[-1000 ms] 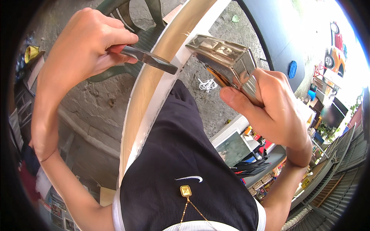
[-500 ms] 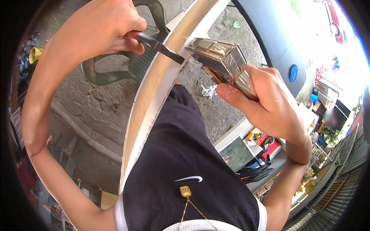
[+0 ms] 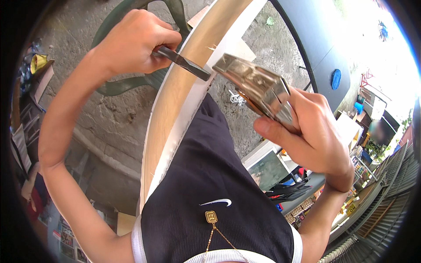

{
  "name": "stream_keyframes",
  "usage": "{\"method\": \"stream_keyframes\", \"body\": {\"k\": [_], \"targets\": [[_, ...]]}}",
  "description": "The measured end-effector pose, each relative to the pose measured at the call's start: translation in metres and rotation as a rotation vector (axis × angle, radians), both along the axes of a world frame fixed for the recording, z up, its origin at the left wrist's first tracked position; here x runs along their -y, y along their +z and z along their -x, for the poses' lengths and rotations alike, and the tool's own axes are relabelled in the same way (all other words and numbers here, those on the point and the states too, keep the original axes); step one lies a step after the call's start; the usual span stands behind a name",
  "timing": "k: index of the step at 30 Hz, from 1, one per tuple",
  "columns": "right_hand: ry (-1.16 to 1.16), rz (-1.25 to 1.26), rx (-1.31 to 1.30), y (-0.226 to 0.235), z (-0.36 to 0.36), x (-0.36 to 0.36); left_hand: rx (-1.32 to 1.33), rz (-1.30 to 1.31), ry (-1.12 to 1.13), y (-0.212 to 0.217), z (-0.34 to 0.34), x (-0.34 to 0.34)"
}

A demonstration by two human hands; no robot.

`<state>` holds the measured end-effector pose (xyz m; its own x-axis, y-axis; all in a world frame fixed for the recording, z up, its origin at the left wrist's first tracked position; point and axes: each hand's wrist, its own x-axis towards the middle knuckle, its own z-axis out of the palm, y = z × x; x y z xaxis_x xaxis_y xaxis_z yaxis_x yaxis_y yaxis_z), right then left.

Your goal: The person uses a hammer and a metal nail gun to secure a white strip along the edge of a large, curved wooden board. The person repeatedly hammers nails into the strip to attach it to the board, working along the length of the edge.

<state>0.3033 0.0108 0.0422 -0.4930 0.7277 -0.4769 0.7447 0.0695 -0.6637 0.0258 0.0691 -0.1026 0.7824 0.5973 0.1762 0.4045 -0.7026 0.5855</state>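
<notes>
From the head camera, your left hand is clenched around the handle of a flat dark chisel, whose tip rests against the white canvas edge wrapped over the wooden frame, which runs up and away from your body. Your right hand is wrapped tight around a metal staple gun, its nose just beside the chisel tip at the same edge. The two tools sit very close, so if the chisel skids off the wood it could tear the canvas or strike the gun; a shot fired at an angle could glance off the blade. The frame looks unclamped and may shift under pressure. As for containers, the boxes and crates far right are too small and blurred to tell their contents.
</notes>
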Motion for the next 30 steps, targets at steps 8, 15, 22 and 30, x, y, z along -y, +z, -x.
{"method": "stream_keyframes", "body": {"k": [8, 15, 22, 30], "targets": [[0.079, 0.125, 0.070, 0.011, -0.003, 0.001, 0.153, 0.172, -0.003, -0.031, -0.013, 0.015], [0.174, 0.144, 0.106, 0.012, -0.005, -0.003, 0.147, 0.141, -0.009, -0.033, -0.017, 0.016], [0.172, 0.111, 0.122, 0.013, -0.003, -0.001, 0.123, 0.052, -0.001, -0.022, -0.021, 0.014], [0.214, 0.123, 0.158, 0.016, 0.000, -0.011, 0.125, 0.061, 0.013, -0.023, -0.021, 0.016]]}}
